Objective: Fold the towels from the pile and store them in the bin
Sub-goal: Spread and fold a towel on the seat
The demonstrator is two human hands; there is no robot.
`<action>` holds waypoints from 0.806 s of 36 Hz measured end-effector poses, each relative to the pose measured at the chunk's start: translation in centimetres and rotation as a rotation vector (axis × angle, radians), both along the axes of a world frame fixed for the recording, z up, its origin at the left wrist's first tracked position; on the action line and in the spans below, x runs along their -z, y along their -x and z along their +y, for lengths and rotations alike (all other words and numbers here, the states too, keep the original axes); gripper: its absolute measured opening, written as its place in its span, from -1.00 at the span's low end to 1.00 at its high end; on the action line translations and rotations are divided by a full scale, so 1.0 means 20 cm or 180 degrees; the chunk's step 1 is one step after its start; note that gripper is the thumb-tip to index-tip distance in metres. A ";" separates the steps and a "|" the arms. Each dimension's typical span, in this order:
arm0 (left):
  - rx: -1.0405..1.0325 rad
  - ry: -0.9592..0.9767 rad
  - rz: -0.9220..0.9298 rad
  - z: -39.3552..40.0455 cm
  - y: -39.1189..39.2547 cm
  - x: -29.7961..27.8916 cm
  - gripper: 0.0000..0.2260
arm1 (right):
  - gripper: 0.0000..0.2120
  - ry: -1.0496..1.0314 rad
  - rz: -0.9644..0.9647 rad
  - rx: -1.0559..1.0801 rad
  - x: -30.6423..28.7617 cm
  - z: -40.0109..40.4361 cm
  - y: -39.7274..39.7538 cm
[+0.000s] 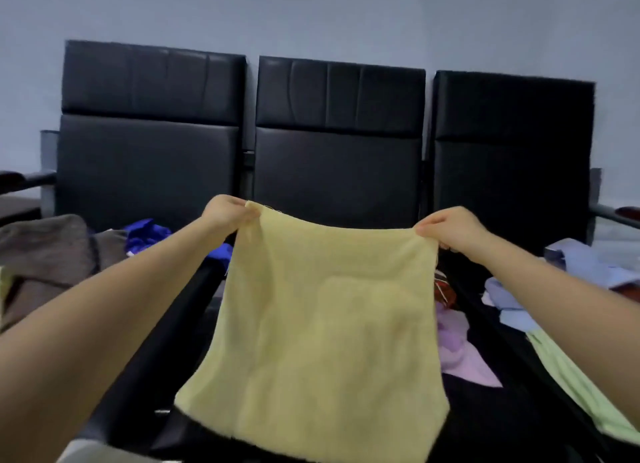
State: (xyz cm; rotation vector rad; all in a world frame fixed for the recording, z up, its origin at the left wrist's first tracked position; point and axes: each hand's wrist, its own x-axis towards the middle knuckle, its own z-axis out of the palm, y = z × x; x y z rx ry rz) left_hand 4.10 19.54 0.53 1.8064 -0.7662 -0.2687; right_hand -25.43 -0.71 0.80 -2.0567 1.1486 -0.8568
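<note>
A pale yellow towel (322,327) hangs spread out in front of me, above the middle seat. My left hand (227,213) pinches its upper left corner. My right hand (450,228) pinches its upper right corner. The top edge is stretched between both hands and the lower edge hangs free. Behind the towel on the right lie a lilac towel (457,351) and a piece of red-patterned cloth (445,289), partly hidden. No bin is in view.
A row of three black padded seats (339,171) stands against a grey wall. Brown cloth (45,254) and blue cloth (147,234) lie on the left seat. Light blue cloth (581,265) and a pale green towel (581,386) lie on the right seat.
</note>
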 end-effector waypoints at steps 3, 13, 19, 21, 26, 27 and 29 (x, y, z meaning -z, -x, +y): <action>0.0021 -0.0173 -0.0010 -0.07 -0.03 0.18 -0.93 | -0.89 -0.0488 -0.0187 0.0160 0.15 -0.09 -0.07; -0.0486 0.0493 0.0060 -0.33 -0.17 0.44 -0.83 | -0.64 -0.0253 -0.0873 0.0733 0.35 -0.20 -0.37; -0.0611 -0.0198 -0.0140 -0.44 -0.28 0.57 -0.60 | -0.51 -0.0326 -0.0659 0.0862 0.45 -0.30 -0.49; -0.0559 -0.0687 -0.0168 -0.44 -0.29 0.62 -0.51 | -0.49 -0.0333 -0.0412 0.0832 0.48 -0.31 -0.49; -0.0406 -0.0828 -0.0500 -0.40 -0.22 0.64 -0.51 | -0.54 -0.0130 -0.0475 0.0652 0.49 -0.18 -0.38; -0.0331 -0.0751 -0.0543 -0.38 -0.18 0.64 -0.53 | -0.55 -0.0146 -0.0515 0.0612 0.49 -0.14 -0.34; -0.0085 -0.0646 -0.0715 -0.35 -0.09 0.63 -0.59 | -0.56 -0.0225 -0.0589 0.0545 0.50 -0.04 -0.25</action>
